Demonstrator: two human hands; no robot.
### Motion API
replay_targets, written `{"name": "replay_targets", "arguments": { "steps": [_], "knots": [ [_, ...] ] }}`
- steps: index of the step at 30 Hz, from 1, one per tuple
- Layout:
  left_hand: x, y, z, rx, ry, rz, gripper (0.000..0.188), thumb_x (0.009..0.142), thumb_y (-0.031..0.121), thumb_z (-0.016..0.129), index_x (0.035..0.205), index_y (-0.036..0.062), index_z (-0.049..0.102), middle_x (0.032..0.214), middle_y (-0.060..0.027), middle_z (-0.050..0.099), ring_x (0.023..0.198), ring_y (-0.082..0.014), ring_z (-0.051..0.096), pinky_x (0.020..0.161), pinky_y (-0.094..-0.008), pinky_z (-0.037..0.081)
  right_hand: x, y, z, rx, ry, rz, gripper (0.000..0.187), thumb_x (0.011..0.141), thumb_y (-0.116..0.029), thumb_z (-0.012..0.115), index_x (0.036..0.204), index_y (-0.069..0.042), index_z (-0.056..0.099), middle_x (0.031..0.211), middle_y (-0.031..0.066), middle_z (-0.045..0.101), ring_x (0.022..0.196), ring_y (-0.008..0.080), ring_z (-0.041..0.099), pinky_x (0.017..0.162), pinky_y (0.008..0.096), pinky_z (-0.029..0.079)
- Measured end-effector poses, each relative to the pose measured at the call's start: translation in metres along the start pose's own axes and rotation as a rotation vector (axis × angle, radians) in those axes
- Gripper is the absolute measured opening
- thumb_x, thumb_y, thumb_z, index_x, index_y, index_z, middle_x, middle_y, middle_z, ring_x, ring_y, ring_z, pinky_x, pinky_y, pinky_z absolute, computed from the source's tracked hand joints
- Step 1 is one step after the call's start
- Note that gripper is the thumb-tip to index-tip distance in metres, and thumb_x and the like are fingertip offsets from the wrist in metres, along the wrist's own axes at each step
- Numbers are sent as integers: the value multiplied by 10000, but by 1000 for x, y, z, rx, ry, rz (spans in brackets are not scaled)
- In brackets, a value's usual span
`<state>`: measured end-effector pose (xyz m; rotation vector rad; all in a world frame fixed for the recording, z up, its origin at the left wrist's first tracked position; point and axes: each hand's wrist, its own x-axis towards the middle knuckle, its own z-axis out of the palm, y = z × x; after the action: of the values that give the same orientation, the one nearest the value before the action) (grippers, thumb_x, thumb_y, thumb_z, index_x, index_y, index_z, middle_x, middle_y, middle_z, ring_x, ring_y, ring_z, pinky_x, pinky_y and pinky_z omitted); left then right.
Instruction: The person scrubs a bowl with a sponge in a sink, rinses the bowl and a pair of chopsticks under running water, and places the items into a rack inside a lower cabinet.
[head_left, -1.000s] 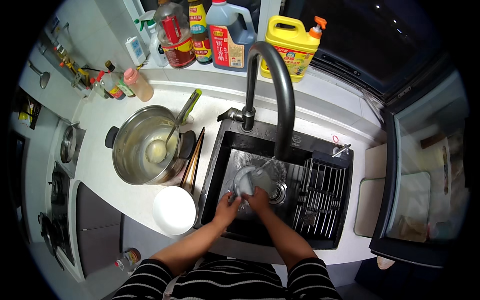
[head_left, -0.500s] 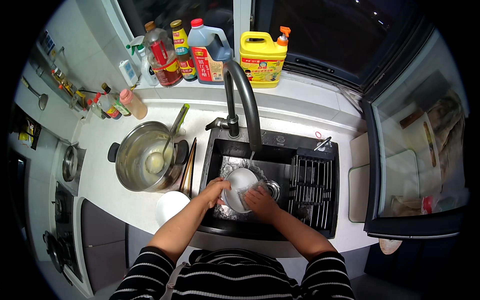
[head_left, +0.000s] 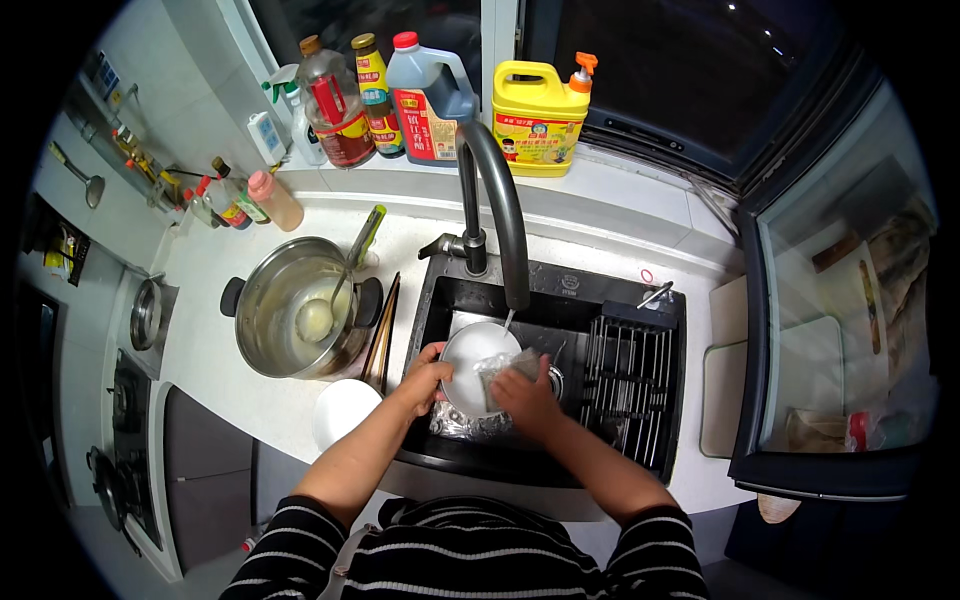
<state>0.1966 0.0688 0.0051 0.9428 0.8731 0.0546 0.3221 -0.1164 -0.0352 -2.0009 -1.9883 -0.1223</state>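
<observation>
Over the black sink (head_left: 560, 470), my left hand (head_left: 426, 380) is closed on the left rim of a white bowl (head_left: 462, 362), which is tilted with its inside toward me. A thin stream runs from the dark faucet (head_left: 513, 250) into the bowl near its far right rim. My right hand (head_left: 527, 398) grips a greyish, wet dishcloth (head_left: 497, 370) and presses it against the bowl's inside on the right. Part of the cloth is hidden under the fingers. Beneath the bowl, water glistens on the sink floor, and the drain lies just right of my right hand.
A metal rack (head_left: 628, 390) fills the sink's right side. On the counter at left stand a steel pot (head_left: 262, 300) with a ladle (head_left: 345, 270), chopsticks (head_left: 383, 335) and another white bowl (head_left: 345, 412). Bottles and a yellow jug (head_left: 540, 120) line the sill. An open window (head_left: 740, 440) juts in at right.
The bowl has come up under the stream and turned its inside more toward me. My right hand has shifted the cloth slightly up and to the right, its fingers now more curled.
</observation>
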Motion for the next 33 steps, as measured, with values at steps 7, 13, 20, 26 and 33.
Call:
{"name": "replay_targets", "arguments": {
  "steps": [7, 13, 20, 26, 33],
  "knots": [
    [-4, 6, 14, -96, 39, -130, 561, 591, 53, 517, 1142, 65, 414, 915, -102, 540, 689, -210, 601, 398, -300, 479, 8, 49, -30, 369, 225, 150, 250, 684, 7, 541, 895, -97, 627, 919, 97, 592, 974, 239, 561, 784, 379, 491],
    [-13, 6, 33, 1001, 439, 276, 719, 605, 196, 671, 1231, 58, 345, 1100, -216, 488, 966, -368, 540, 819, -412, 472, -24, 76, 9, 834, 327, 806, 234, 657, 98, 452, 785, -15, 611, 755, 166, 582, 748, 326, 593, 688, 347, 465],
    [-11, 7, 36, 1110, 446, 162, 790, 617, 248, 704, 1256, 8, 306, 1168, -260, 437, 1101, -391, 445, 947, -386, 380, -5, 62, -5, 641, 267, 914, 60, 733, -7, 531, 785, 17, 548, 721, 166, 564, 719, 310, 586, 658, 378, 450],
    [0, 4, 28, 789, 431, 57, 758, 606, 232, 691, 1227, -7, 327, 1105, -252, 515, 1013, -363, 534, 889, -350, 422, 30, 85, -32, 1239, 371, 1213, 284, 840, -289, 615, 735, -44, 516, 653, 8, 498, 591, 123, 485, 544, 331, 412],
    [1, 21, 35, 508, 354, -92, 697, 587, 199, 657, 1174, 11, 332, 968, -184, 547, 773, -268, 597, 503, -349, 497, 93, 122, -99, 1356, -153, 1214, 577, 828, -548, 528, 1098, -39, 508, 887, 65, 577, 764, 211, 569, 597, 362, 492]
  ]
}}
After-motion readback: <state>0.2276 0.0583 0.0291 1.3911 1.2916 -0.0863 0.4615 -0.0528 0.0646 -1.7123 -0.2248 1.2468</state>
